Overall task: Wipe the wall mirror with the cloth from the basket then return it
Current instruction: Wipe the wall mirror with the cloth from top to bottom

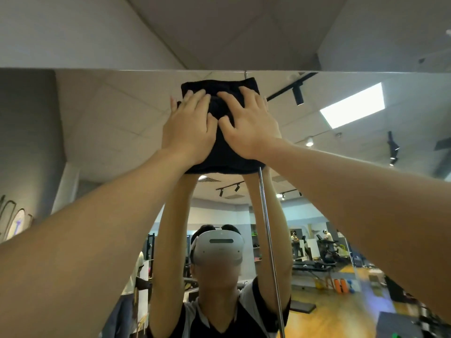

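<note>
A black folded cloth [220, 154] is pressed flat against the wall mirror [109, 123], just under the mirror's top edge. My left hand [189, 128] lies on the cloth's left half with fingers spread. My right hand [251, 125] lies on its right half, fingers spread too. Both arms reach up and forward. The cloth's middle is hidden under my hands. The basket is not in view.
A thin metal seam strip [269, 240] runs down the mirror just right of the cloth. The mirror's top edge [97, 69] meets a grey wall above. The glass reflects a person wearing a headset [219, 248], ceiling lights and gym equipment behind.
</note>
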Tool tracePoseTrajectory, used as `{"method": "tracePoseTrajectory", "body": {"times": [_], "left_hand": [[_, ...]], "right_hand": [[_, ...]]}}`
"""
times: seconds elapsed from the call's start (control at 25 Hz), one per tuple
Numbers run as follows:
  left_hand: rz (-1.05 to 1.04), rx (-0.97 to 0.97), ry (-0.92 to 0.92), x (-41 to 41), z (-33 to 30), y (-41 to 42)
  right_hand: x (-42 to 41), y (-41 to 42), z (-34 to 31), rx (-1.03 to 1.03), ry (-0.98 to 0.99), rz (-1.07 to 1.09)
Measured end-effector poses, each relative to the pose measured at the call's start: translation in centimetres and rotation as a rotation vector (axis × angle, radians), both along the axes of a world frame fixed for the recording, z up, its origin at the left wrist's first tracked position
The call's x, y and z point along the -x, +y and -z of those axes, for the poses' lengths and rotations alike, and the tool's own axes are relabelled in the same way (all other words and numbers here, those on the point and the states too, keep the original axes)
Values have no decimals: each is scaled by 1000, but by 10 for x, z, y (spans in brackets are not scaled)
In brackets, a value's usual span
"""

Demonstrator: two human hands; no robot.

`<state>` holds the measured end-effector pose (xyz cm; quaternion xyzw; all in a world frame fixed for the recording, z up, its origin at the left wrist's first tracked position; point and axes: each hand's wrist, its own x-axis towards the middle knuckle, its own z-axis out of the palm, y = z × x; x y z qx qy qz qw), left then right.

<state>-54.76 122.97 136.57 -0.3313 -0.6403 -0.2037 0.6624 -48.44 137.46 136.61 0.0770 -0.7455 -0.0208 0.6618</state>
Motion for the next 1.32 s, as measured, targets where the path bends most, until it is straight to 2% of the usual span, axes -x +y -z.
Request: {"method": "tracePoseTrajectory", "body": {"times": [0.6, 1.32], "left_hand": [[-1, 40, -1, 15, 5, -49], [31, 40, 2, 90, -2, -268]], "right_hand": [[16, -50, 8, 37, 31, 3], [98, -271, 3, 61, 87, -28]]}}
